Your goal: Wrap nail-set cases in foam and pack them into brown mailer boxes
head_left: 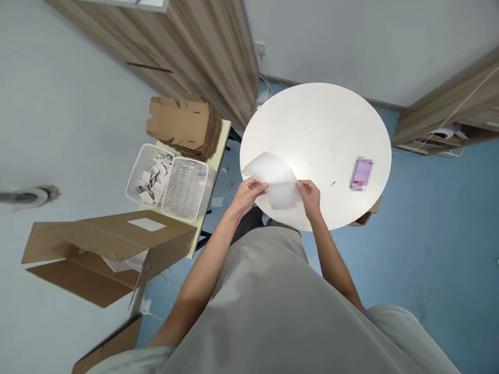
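Observation:
A thin, whitish, translucent sheet point(278, 174) is stretched between my two hands above the near side of the round white table point(323, 114). My left hand point(249, 193) pinches its left part between thumb and fingers. On the opposite side, my right hand point(310, 196) is closed on the right edge. The sheet's upper part curves away toward the table, and its lower part hangs toward me. Whether it is paper or thin foam, I cannot tell. To the right on the tabletop lies a purple rectangular item point(362, 174), blurred by pixelation.
On a side table at left are stacked flat cardboard boxes point(179, 122), a white basket point(134, 182) of small packets and a white basket point(183, 215) of clear plastic pieces. An open carton point(113, 234) stands nearer. Wooden cabinets point(202, 47) rise behind.

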### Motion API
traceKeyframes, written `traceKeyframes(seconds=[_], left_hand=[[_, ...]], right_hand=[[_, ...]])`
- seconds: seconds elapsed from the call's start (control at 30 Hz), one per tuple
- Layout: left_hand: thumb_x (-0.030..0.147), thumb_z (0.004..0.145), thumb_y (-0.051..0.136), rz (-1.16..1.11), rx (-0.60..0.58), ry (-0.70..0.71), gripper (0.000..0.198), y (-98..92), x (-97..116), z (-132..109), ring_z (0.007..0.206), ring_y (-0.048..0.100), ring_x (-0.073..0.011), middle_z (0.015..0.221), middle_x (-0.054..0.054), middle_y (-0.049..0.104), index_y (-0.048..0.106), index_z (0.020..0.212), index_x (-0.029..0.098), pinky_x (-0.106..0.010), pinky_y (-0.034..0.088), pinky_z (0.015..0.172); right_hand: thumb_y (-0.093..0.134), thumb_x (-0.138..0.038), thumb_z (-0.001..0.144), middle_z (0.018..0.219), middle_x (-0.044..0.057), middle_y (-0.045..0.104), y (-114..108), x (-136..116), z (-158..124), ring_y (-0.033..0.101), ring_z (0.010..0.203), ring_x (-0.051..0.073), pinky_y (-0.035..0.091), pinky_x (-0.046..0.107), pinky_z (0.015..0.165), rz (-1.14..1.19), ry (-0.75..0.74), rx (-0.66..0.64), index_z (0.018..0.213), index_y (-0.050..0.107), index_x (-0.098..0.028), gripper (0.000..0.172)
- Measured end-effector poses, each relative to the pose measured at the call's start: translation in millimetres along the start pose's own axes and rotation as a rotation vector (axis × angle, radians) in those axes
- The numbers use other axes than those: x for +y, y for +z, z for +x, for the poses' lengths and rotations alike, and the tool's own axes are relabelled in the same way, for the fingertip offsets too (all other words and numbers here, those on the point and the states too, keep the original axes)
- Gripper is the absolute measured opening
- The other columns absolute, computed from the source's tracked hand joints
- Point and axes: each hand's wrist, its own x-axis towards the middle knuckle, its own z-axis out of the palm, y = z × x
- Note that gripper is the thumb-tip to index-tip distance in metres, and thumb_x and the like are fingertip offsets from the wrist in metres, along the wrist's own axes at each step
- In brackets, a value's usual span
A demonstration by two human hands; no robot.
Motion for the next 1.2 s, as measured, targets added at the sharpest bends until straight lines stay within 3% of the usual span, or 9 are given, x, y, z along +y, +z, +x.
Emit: traceKeyframes(seconds=[0.27,0.43,0.57,0.67,0.77,0.83,0.97,1.1,1.2], left_hand=[[0.044,0.071,0.094,-0.198,0.112,0.131,0.037,-27.6,16.9,-31.8,0.103,0.079,-0.0291,0.098,-0.010,0.083,0.074,0.090,0.020,-0.037,0.062,0.087],[0.034,0.063,0.075,-0.269,0.260,0.198,0.028,-56.3,22.2,-36.0,0.110,0.079,-0.0339,0.094,-0.008,0.082,0.072,0.088,0.022,-0.041,0.065,0.089],[0.030,0.052,0.070,-0.263,0.386,0.267,0.027,-79.4,36.3,-49.7,0.107,0.078,-0.0350,0.087,-0.006,0.079,0.070,0.079,0.024,-0.042,0.065,0.086],[0.024,0.049,0.069,-0.215,0.574,0.437,0.027,-113.7,64.5,-76.8,0.105,0.074,-0.0318,0.088,-0.004,0.079,0.067,0.075,0.027,-0.041,0.062,0.086],[0.020,0.046,0.066,-0.143,0.890,0.709,0.028,-172.2,100.4,-123.1,0.101,0.067,-0.0246,0.085,-0.002,0.071,0.062,0.073,0.025,-0.035,0.059,0.091],[0.016,0.050,0.066,-0.005,1.147,0.792,0.026,-214.7,121.4,-164.1,0.093,0.062,-0.0206,0.077,0.000,0.059,0.047,0.066,0.024,-0.033,0.056,0.093],[0.003,0.064,0.064,0.346,1.701,0.689,0.046,-275.7,142.4,-241.6,0.083,0.049,-0.0157,0.071,0.003,0.042,0.024,0.061,0.024,-0.033,0.053,0.102],[-0.006,0.075,0.062,0.523,1.934,0.460,0.049,-308.1,131.9,-262.2,0.103,0.058,-0.0175,0.088,0.001,0.056,0.027,0.064,0.026,-0.032,0.046,0.116],[-0.014,0.069,0.062,0.629,1.906,0.180,0.048,-324.6,113.0,-245.2,0.119,0.059,-0.0187,0.097,-0.001,0.061,0.034,0.061,0.025,-0.033,0.036,0.126]], right_hand=[[0.078,-0.071,0.089,0.086,-0.001,0.065,27.8,-11.5,13.2,0.060,0.081,0.019,0.055,0.034,0.077,-0.139,0.060,-0.194,0.095,0.064,-0.025,0.048],[0.074,-0.067,0.087,0.082,-0.005,0.054,13.7,15.4,53.4,0.057,0.082,0.016,0.056,0.033,0.084,-0.145,0.025,0.304,0.094,0.057,-0.026,0.045],[0.075,-0.065,0.087,0.076,-0.008,0.046,-17.1,40.8,75.8,0.053,0.078,0.015,0.058,0.035,0.091,-0.266,0.059,0.390,0.090,0.056,-0.025,0.045],[0.075,-0.068,0.086,0.079,-0.007,0.051,-36.0,51.5,79.6,0.057,0.080,0.016,0.059,0.036,0.090,-0.330,0.088,0.413,0.090,0.057,-0.024,0.048],[0.078,-0.066,0.084,0.081,-0.006,0.055,-48.5,58.9,82.0,0.060,0.082,0.017,0.059,0.037,0.091,-0.326,0.103,0.487,0.088,0.058,-0.024,0.046],[0.079,-0.064,0.085,0.080,-0.006,0.054,-53.9,64.5,84.9,0.061,0.083,0.018,0.060,0.038,0.092,-0.323,0.095,0.524,0.085,0.057,-0.025,0.045],[0.081,-0.060,0.084,0.084,-0.004,0.055,-56.4,73.1,89.7,0.065,0.092,0.020,0.062,0.041,0.101,-0.274,0.090,0.472,0.086,0.059,-0.026,0.041],[0.083,-0.057,0.082,0.088,-0.003,0.057,-45.9,68.6,93.9,0.066,0.100,0.021,0.059,0.044,0.112,-0.235,0.052,0.426,0.087,0.060,-0.025,0.040],[0.080,-0.063,0.087,0.086,-0.004,0.054,-33.6,58.6,99.1,0.065,0.096,0.021,0.061,0.044,0.107,-0.297,0.018,0.377,0.086,0.058,-0.026,0.043]])
